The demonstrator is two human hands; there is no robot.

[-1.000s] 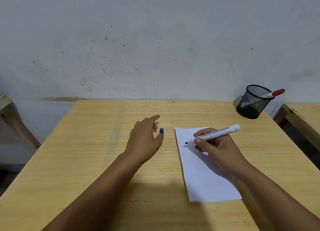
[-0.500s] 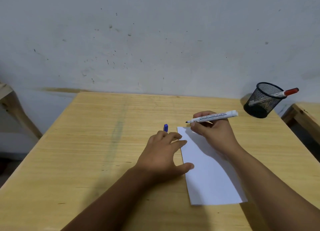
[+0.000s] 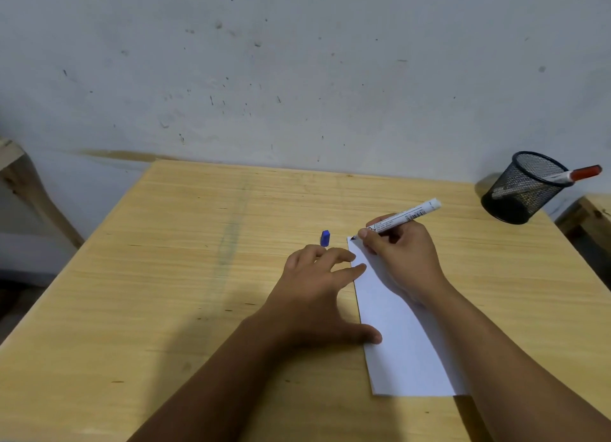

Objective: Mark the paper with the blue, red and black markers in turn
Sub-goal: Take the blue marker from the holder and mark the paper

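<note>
A white sheet of paper (image 3: pixel 401 339) lies on the wooden table (image 3: pixel 185 276). My right hand (image 3: pixel 401 256) grips an uncapped white-barrelled blue marker (image 3: pixel 405 216), its tip touching the paper's far left corner. My left hand (image 3: pixel 317 292) lies flat with fingers spread, fingertips and thumb pressing the paper's left edge. The blue cap (image 3: pixel 325 237) rests on the table just beyond my left fingers. A red-capped marker (image 3: pixel 577 174) leans out of the black mesh cup (image 3: pixel 522 190) at the far right. No black marker is visible.
A pale, speckled wall rises directly behind the table. Another wooden table edge (image 3: pixel 595 216) shows at the right, and a wooden frame (image 3: pixel 20 177) stands at the left.
My left hand let go of the blue cap, left it on the table and came down onto the paper's left edge. My right hand moved the marker tip to the paper's far left corner.
</note>
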